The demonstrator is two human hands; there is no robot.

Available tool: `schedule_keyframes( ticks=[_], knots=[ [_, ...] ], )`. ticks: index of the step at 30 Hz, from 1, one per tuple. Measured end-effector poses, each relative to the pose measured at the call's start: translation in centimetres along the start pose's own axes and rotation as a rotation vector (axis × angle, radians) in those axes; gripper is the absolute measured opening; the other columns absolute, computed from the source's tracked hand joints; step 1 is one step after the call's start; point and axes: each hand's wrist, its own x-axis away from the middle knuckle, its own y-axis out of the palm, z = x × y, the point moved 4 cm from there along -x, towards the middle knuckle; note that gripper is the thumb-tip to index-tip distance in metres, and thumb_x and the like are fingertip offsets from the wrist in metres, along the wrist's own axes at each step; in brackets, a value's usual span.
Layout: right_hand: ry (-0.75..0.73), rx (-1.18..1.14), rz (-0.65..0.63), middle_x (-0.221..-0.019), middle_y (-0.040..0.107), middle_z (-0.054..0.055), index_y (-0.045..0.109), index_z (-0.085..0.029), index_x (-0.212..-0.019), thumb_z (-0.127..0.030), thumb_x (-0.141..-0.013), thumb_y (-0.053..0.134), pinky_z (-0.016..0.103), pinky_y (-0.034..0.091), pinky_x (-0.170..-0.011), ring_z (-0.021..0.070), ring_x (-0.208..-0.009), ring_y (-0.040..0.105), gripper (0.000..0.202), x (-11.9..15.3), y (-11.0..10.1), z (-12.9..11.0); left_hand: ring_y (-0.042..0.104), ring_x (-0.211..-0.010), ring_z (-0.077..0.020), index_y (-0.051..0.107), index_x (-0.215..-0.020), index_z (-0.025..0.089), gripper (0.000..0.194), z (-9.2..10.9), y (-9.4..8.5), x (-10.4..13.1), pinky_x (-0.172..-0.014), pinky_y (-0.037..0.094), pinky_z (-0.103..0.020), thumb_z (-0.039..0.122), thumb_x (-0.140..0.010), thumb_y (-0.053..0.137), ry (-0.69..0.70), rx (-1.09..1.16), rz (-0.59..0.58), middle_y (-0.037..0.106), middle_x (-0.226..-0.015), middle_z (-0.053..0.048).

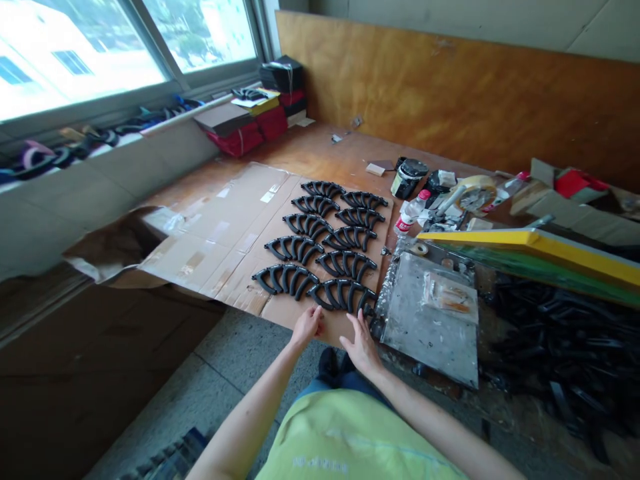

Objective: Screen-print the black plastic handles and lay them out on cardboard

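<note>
Glossy black curved pieces lie on a flattened cardboard sheet (pixel 227 220) in two columns of fan-shaped groups. My left hand (pixel 307 325) is at the sheet's front edge, just below the nearest right-hand group of curved pieces (pixel 341 295). Its fingers are closed together, and whatever they may pinch is hidden. To the right, my right hand (pixel 364 343) has its thumb and fingers apart. Its fingertips reach the right end of that same group; whether they touch it I cannot tell. Beside it on the left lies another fan of curved pieces (pixel 285 281).
A grey metal plate (pixel 425 333) adjoins the cardboard on the right, beneath a tilted yellow-edged screen frame (pixel 530 239). Many loose black pieces (pixel 570 340) are heaped farther right. Behind stand a plastic bottle (pixel 411 213) and a stained can (pixel 409 177). Red stacks (pixel 240 137) sit near the window.
</note>
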Motion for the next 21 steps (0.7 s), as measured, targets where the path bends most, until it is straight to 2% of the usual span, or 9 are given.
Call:
schedule_keyframes(
  ticks=[5,9,13,16,18,19,21],
  knots=[
    [-0.023,-0.039,0.104,-0.157,0.019,0.018,0.045,-0.015,-0.136,-0.020,-0.079,0.059,0.048,0.031,-0.113,0.0306,-0.143,0.024,0.059,-1.8,1.4,0.0,0.059,-0.047,-0.0140,0.049,-0.087,0.020,0.035,0.3,0.2,-0.1,-0.046,0.047,-0.023,0.050,-0.094,0.033,-0.022,0.029,0.025,0.063,-0.062,-0.002],
    [-0.079,-0.094,0.137,-0.154,0.026,0.020,0.044,-0.011,-0.136,-0.019,-0.078,0.059,0.047,0.033,-0.113,0.0291,-0.144,0.022,0.060,-3.2,1.8,0.0,0.060,-0.048,-0.0142,0.045,-0.089,0.021,0.031,1.0,0.1,-0.9,-0.046,0.047,-0.024,0.050,-0.094,0.036,-0.031,0.048,0.059,0.065,-0.064,-0.002],
    [-0.126,-0.156,0.105,-0.153,0.029,0.018,0.048,-0.012,-0.133,-0.018,-0.078,0.058,0.047,0.033,-0.113,0.0279,-0.143,0.024,0.057,-4.2,1.4,0.0,0.059,-0.047,-0.0142,0.043,-0.091,0.021,0.032,1.5,0.1,-1.5,-0.045,0.046,-0.024,0.053,-0.092,0.039,-0.039,0.073,0.086,0.065,-0.064,-0.002],
    [-0.121,-0.204,0.071,-0.155,0.027,0.017,0.050,-0.013,-0.132,-0.019,-0.077,0.056,0.047,0.032,-0.113,0.0279,-0.143,0.026,0.055,-3.8,0.2,-0.5,0.058,-0.045,-0.0140,0.045,-0.088,0.021,0.039,1.3,-0.2,-1.1,-0.044,0.045,-0.023,0.060,-0.088,0.042,-0.051,0.092,0.061,0.063,-0.061,-0.001],
    [-0.121,-0.252,0.030,-0.154,0.029,0.015,0.052,-0.016,-0.131,-0.020,-0.078,0.054,0.046,0.033,-0.113,0.0266,-0.141,0.032,0.053,-2.6,-1.0,-0.9,0.056,-0.043,-0.0134,0.047,-0.086,0.020,0.046,0.7,-1.4,-0.4,-0.042,0.043,-0.023,0.066,-0.084,0.042,-0.052,0.100,0.042,0.061,-0.060,0.000],
    [-0.121,-0.278,0.001,-0.153,0.033,0.013,0.054,-0.018,-0.130,-0.022,-0.079,0.053,0.045,0.034,-0.112,0.0256,-0.139,0.036,0.051,-1.8,-1.6,-0.9,0.055,-0.042,-0.0129,0.049,-0.085,0.020,0.049,0.1,-2.7,0.1,-0.041,0.042,-0.023,0.068,-0.082,0.042,-0.054,0.113,0.055,0.060,-0.059,0.001],
    [-0.085,-0.336,-0.069,-0.144,0.047,0.010,0.060,-0.021,-0.123,-0.026,-0.081,0.051,0.044,0.038,-0.110,0.0244,-0.131,0.047,0.043,0.2,-2.5,-0.4,0.051,-0.039,-0.0116,0.051,-0.083,0.019,0.051,-1.8,-6.8,0.9,-0.039,0.039,-0.022,0.069,-0.080,0.045,-0.067,0.169,0.152,0.058,-0.056,0.001]
  ],
)
